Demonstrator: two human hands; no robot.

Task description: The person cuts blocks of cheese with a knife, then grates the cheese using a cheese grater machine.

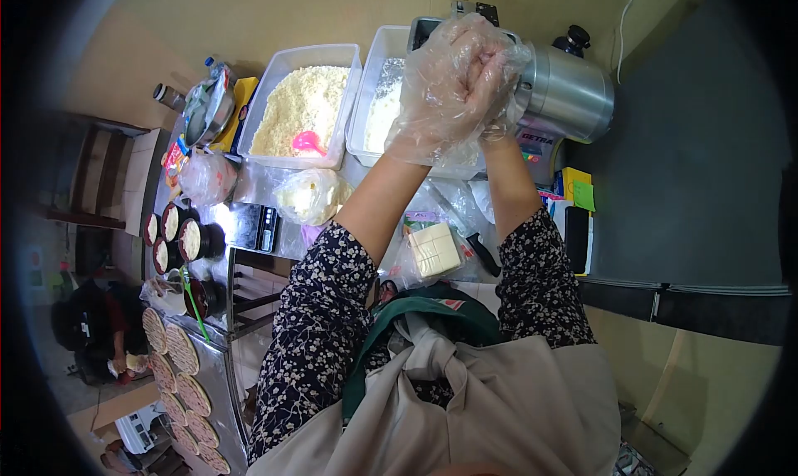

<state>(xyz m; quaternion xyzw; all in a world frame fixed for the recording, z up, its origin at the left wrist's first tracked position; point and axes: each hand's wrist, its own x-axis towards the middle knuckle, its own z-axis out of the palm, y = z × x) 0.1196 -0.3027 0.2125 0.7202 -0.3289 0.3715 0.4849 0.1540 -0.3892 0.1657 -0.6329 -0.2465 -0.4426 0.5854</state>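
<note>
Both my hands wear clear plastic gloves and are raised together above the bins, in front of a metal machine (565, 89). My left hand (449, 102) is closed and pressed against my right hand (499, 81), whose fingers are also curled. Whatever lies between them is hidden. Below my forearms a scored pale block (435, 250) rests on plastic wrap, with a black-handled knife (482, 254) beside it. A bin of pale crumbly flour mix (312, 102) holds a pink scoop (308, 143). Another bin (356, 135) with white powder stands partly behind my hands.
Left of the block are a bagged pale lump (314, 195), a digital scale (253, 226) and several filled dark cups (191, 239). Several round flat pieces (193, 393) lie on the lower-left metal table (229, 384). A person (91, 330) is at the far left.
</note>
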